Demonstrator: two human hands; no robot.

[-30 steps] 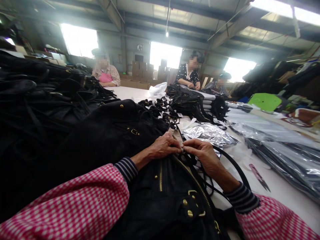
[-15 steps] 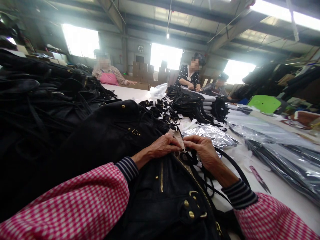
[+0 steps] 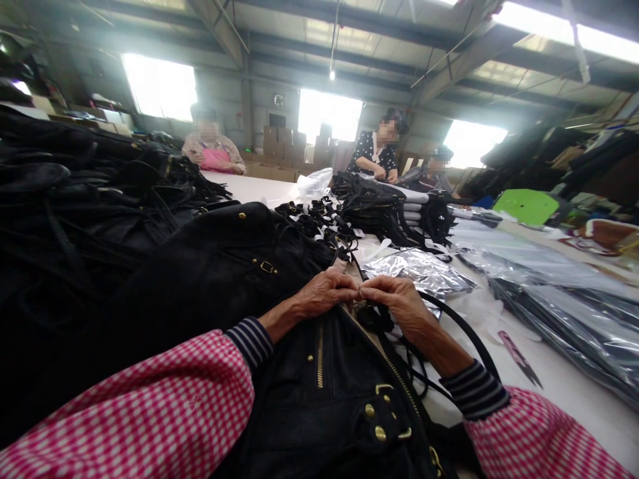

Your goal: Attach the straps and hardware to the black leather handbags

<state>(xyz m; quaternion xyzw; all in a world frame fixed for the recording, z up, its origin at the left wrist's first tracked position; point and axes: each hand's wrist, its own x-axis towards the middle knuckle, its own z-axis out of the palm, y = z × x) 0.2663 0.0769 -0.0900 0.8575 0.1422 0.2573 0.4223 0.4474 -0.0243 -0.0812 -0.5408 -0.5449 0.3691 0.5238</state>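
A black handbag (image 3: 329,392) with gold zips and studs lies in front of me on the white table (image 3: 564,386). My left hand (image 3: 324,291) and my right hand (image 3: 397,303) meet fingertip to fingertip at the bag's far end, both pinched on a small metal fitting by the zip's end. What exactly they pinch is too small to name. The bag's black strap (image 3: 464,332) loops out to the right under my right wrist.
Black bags are heaped at the left (image 3: 74,199). A silver plastic packet (image 3: 419,266), stacked bags (image 3: 394,206), clear-wrapped bundles (image 3: 564,299) and small snips (image 3: 519,356) lie on the table. Three people sit at the far side.
Both hands stay pinched together at the zip's end; they have shifted slightly up and left. A person at the far left has drawn an outstretched arm back.
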